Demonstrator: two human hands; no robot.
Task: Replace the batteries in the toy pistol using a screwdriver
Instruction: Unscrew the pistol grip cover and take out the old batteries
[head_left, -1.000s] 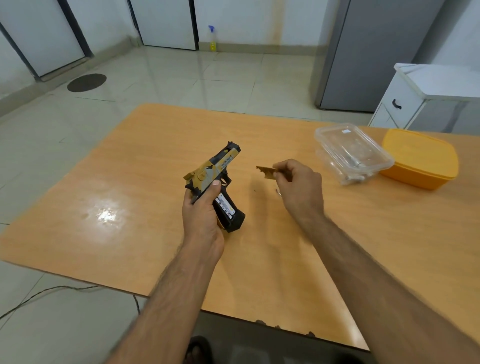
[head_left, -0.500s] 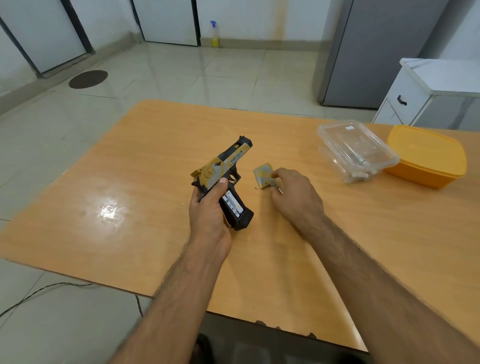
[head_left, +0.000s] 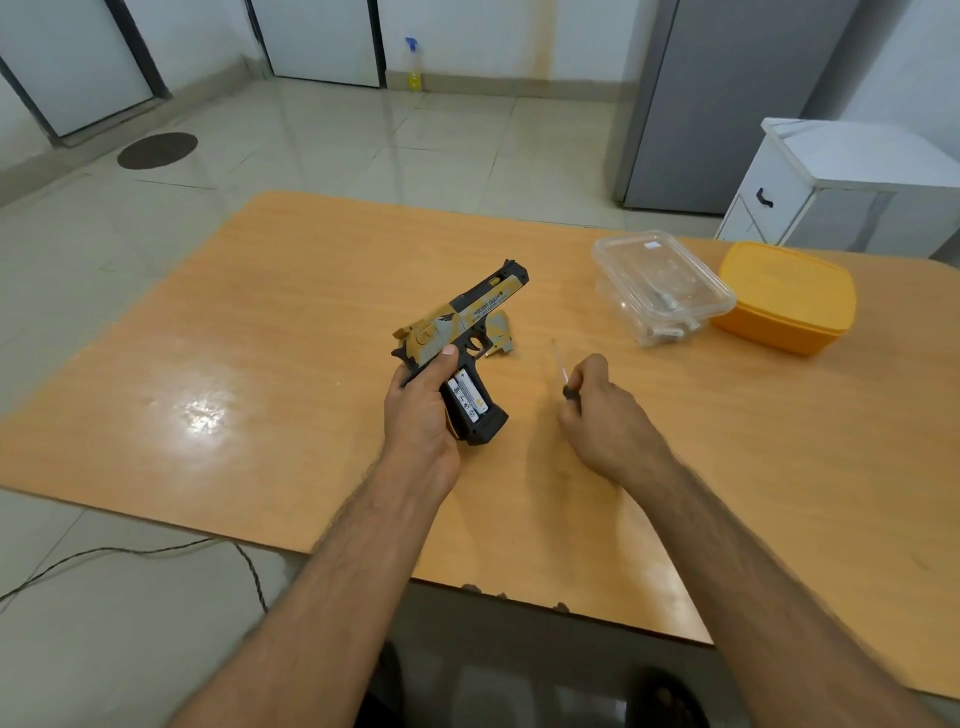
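Note:
My left hand (head_left: 418, 422) grips the yellow-and-black toy pistol (head_left: 462, 322) above the wooden table (head_left: 260, 332), barrel pointing up and away. The grip's side is uncovered, and two white batteries (head_left: 469, 397) show inside it. The removed grip cover (head_left: 501, 338) lies on the table just behind the pistol. My right hand (head_left: 605, 422) is to the right of the pistol, fingers curled round a small screwdriver (head_left: 562, 373) with a dark handle; its thin shaft is blurred and points up.
A clear plastic box (head_left: 662, 283) with small items inside and a yellow lidded container (head_left: 787, 296) stand at the table's right. Beyond are a white cabinet (head_left: 831, 192) and a grey fridge (head_left: 727, 98). A cable (head_left: 130, 553) lies on the floor at left.
My right hand set the grip cover down on the table behind the pistol and pulled back toward me. It now holds the screwdriver. The pistol stayed in my left hand.

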